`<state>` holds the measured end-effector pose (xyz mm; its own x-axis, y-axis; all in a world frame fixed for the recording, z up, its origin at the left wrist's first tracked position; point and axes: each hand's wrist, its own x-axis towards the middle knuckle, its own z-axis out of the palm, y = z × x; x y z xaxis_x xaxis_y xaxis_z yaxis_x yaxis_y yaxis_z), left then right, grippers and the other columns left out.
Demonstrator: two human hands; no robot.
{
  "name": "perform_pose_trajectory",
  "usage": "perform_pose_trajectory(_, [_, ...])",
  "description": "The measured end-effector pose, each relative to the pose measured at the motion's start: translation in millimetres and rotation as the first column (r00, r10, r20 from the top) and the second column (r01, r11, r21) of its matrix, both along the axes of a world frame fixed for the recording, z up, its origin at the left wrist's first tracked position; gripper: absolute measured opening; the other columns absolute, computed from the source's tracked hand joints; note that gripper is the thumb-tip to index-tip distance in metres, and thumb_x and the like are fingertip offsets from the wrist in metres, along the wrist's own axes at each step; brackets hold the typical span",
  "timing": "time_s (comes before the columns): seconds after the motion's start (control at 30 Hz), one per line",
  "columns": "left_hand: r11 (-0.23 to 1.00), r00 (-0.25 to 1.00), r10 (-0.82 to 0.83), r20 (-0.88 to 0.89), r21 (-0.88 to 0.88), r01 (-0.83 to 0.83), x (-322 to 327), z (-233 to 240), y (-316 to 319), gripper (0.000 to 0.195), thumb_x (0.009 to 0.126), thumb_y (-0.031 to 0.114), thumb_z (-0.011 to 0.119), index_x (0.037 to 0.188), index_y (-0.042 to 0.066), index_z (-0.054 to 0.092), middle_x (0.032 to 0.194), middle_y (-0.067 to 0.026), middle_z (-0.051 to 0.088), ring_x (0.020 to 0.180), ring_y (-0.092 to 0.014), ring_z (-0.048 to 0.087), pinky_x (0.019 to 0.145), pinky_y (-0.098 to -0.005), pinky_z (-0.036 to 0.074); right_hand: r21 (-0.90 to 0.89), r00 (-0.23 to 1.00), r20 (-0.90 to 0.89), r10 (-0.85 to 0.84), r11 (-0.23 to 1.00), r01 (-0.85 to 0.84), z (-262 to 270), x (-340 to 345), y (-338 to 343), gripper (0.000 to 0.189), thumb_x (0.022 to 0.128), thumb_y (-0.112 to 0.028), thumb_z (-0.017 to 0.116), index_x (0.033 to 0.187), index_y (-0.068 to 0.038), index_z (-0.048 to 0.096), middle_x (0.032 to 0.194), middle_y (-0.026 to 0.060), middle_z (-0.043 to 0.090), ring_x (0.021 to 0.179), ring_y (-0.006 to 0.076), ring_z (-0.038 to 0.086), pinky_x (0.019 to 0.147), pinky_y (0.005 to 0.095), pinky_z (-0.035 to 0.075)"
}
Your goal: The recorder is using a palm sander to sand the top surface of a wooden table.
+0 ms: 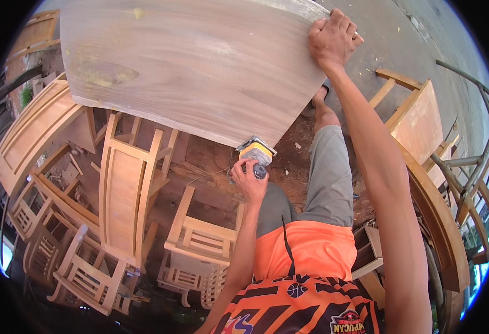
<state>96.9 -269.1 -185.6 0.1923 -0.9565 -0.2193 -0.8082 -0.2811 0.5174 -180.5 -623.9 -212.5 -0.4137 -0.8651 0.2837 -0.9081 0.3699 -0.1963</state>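
A large wooden panel [194, 71] fills the upper part of the view, its surface dusty, with pale yellowish patches on the left side. My left hand [250, 181] is wrapped around the body of a yellow and grey electric sander [256, 153]. The sander's flat pad is at the panel's near edge, close to the right corner; whether it presses on the wood I cannot tell. At the panel's far right edge, my right hand [335, 39] is closed over the rim with its fingers curled. The fingertips are hidden.
Unpainted wooden chairs [200, 231] and narrow wooden frames with panels [123, 200] crowd the left side. To the right stand a wooden piece with a panel [418, 121], a curved wooden beam [432, 221] and metal tubing [464, 160]. A thin cord [205, 177] crosses the dirt ground.
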Motion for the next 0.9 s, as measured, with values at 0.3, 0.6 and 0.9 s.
perform_pose_trajectory(0.3, [0.996, 0.997, 0.067, -0.030, -0.056, -0.068, 110, 1, -138, 0.053, 0.067, 0.006, 0.088, 0.113, 0.013, 0.065, 0.122, -0.0123, 0.054, 0.121, -0.040, 0.055, 0.104, -0.0545, 0.047, 0.061, 0.999, -0.001, -0.044, 0.997, 0.044, 6, -6, 8, 0.041, 0.100, -0.030, 0.054, 0.137, -0.012, 0.056, 0.134, 0.0096, 0.066, 0.137, 0.0298, 0.053, 0.113, 0.0527, 0.030])
perform_pose_trajectory(0.6, [0.982, 0.986, 0.168, -0.016, -0.089, -0.169, 238, -10, -242, 0.055, 0.067, 0.013, 0.088, 0.117, 0.012, 0.066, 0.119, -0.0150, 0.057, 0.114, -0.039, 0.060, 0.101, -0.0488, 0.051, 0.048, 1.000, 0.000, -0.030, 0.998, 0.030, 8, 4, 4, 0.040, 0.100, -0.030, 0.054, 0.136, -0.012, 0.057, 0.132, 0.0093, 0.066, 0.135, 0.0299, 0.054, 0.111, 0.0528, 0.031])
perform_pose_trajectory(0.9, [0.951, 0.948, 0.307, -0.085, -0.001, -0.308, 197, -31, -119, 0.058, 0.069, 0.012, 0.089, 0.120, 0.010, 0.063, 0.120, -0.0159, 0.057, 0.115, -0.037, 0.060, 0.102, -0.0490, 0.051, 0.048, 0.999, -0.037, -0.026, 0.998, 0.028, 4, -2, 5, 0.041, 0.101, -0.031, 0.053, 0.137, -0.012, 0.057, 0.134, 0.0097, 0.066, 0.136, 0.0302, 0.054, 0.111, 0.0529, 0.032])
